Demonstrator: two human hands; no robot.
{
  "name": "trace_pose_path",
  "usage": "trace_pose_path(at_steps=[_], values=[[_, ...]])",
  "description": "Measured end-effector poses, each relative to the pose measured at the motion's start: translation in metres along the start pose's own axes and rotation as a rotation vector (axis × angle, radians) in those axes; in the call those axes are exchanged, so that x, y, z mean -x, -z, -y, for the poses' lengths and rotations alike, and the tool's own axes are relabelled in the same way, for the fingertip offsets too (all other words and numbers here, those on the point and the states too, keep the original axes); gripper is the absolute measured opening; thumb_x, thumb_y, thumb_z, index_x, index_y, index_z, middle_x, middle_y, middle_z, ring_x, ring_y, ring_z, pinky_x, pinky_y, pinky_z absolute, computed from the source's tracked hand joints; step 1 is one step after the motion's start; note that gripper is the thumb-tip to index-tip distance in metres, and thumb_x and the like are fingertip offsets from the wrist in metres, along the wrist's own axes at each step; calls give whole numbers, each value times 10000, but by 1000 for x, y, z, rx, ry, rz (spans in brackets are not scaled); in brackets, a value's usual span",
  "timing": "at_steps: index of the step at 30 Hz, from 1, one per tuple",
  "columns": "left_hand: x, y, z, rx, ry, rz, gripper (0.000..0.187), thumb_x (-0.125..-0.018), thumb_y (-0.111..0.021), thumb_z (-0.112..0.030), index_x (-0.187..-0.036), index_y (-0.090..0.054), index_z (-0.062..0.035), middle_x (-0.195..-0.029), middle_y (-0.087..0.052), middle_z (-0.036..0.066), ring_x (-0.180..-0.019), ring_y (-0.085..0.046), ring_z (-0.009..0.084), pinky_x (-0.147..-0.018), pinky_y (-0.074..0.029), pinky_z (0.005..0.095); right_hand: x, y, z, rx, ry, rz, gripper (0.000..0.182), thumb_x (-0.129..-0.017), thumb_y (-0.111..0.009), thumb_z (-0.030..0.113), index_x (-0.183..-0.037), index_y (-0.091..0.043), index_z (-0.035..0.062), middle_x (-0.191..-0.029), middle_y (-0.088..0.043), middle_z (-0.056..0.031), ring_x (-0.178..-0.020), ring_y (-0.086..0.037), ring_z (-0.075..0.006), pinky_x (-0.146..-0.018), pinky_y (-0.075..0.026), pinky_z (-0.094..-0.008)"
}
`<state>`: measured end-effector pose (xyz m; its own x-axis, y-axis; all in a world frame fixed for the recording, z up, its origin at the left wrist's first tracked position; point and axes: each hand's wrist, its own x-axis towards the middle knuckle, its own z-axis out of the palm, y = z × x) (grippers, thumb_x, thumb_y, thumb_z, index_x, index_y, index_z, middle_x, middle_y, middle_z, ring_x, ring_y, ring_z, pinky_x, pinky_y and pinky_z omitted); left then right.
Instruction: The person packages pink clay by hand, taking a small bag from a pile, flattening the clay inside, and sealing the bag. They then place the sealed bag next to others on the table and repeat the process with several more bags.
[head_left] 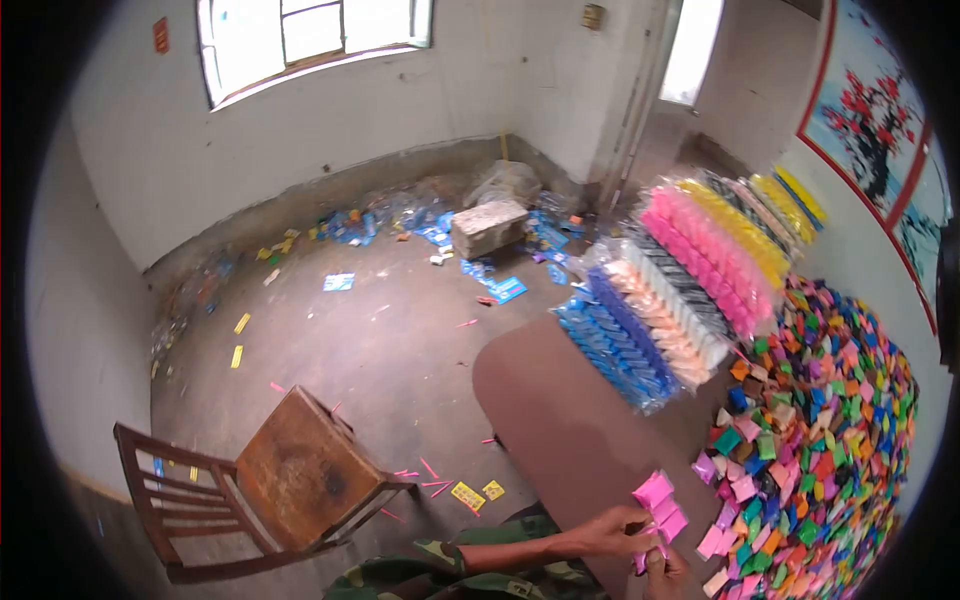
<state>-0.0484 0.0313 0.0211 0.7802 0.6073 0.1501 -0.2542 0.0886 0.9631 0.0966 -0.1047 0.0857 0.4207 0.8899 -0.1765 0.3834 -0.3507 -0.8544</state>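
Both hands work at the near edge of the brown surface (560, 400). The left hand (612, 532), reaching in from a camouflage sleeve (470, 570), is pinched closed on a small bunch of pink packets (660, 505), which fan out just above its fingers. The right hand (665, 577), directly below and touching the same bunch, is curled closed on its lower end; part of it is cut off by the frame's edge. Just right of the hands, more loose pink packets lie at the foot of a large heap of multicoloured packets (840, 430). Beyond the hands, bundled rows of packets in clear wrap (690, 280) lie across the far end. Well to the left of the hands stands a wooden chair (270, 485) on the littered floor (380, 330).
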Motion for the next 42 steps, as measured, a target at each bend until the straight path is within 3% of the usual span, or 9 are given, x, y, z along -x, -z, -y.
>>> trace_pose_path(at_steps=[1, 3, 6, 9, 18, 28, 31, 34, 42], values=[[-1, 0, -6, -23, 15, -1, 266, -1045, -688, -253, -943, -642, -11, -771, -490, -33, -761, -440, 55, -647, -378, 305, -1, -6, -11, -127, -17, -68, 333, -1127, -599, 291, -969, -711, 20, -871, -662, -12, -807, -614, -154, -728, -498, -322], [-2, 2, -19, -74, 48, 13, 247, -1051, -692, -238, -955, -657, -13, -774, -503, -35, -766, -450, 52, -647, -384, 301, -3, -1, -23, -275, 3, 50, 255, -1112, -646, 282, -1126, -737, 44, -897, -645, 5, -831, -578, -114, -746, -475, -293], [-8, 1, -15, -79, 59, 82, 210, -1062, -692, -209, -984, -682, -14, -792, -539, -38, -773, -470, 46, -654, -400, 287, -4, -1, -52, -433, 15, 145, 336, -1106, -666, 282, -1367, -680, 72, -966, -650, -13, -875, -580, -120, -791, -476, -276], [-14, 2, -8, -93, 78, 155, 170, -1066, -688, -176, -1007, -699, -16, -811, -571, -41, -779, -483, 40, -660, -413, 271, 2, 0, -51, -379, 45, -24, 217, -1047, -755, 210, -1062, -772, -5, -881, -742, -22, -803, -655, -91, -723, -551, -282], [-26, -8, 4, -39, 225, 168, 240, -1080, -721, -246, -960, -711, -38, -757, -494, -85, -732, -445, 14, -622, -356, 263, 16, 0, -34, -350, -22, -147, 333, -1054, -761, 308, -986, -766, -18, -823, -712, 2, -762, -607, -69, -670, -502, -270], [-32, -19, 19, 257, 205, 221, 190, -1076, -733, -188, -949, -709, -50, -819, -553, -92, -758, -479, 3, -646, -376, 243, 34, -7, -33, -418, -18, -287, 341, -1058, -749, 315, -980, -769, -17, -837, -711, 2, -775, -605, -70, -699, -498, -270], [-39, -20, -15, 118, 343, 277, 161, -1057, -761, -191, -1024, -739, -35, -877, -622, -74, -791, -525, 5, -678, -419, 223, 37, -8, -34, -514, 3, -351, 309, -1063, -746, 287, -1030, -772, -19, -865, -722, 1, -787, -616, -68, -709, -507, -262], [-36, -31, -17, 110, 337, 274, 194, -1042, -780, -201, -1103, -749, -19, -896, -676, -53, -792, -561, 7, -680, -442, 210, 39, -8, -46, -623, 34, -445, 279, -1071, -743, 252, -1079, -774, -25, -879, -727, 14, -778, -616, -58, -686, -505, -247], [-39, -43, 1, -185, 337, 347, 202, -1031, -782, -210, -1121, -750, -31, -856, -682, -52, -761, -578, 20, -649, -455, 225, 53, -12, -56, -619, 5, -538, 278, -1090, -714, 235, -1114, -758, -38, -923, -731, 9, -824, -619, -45, -703, -505, -229]])
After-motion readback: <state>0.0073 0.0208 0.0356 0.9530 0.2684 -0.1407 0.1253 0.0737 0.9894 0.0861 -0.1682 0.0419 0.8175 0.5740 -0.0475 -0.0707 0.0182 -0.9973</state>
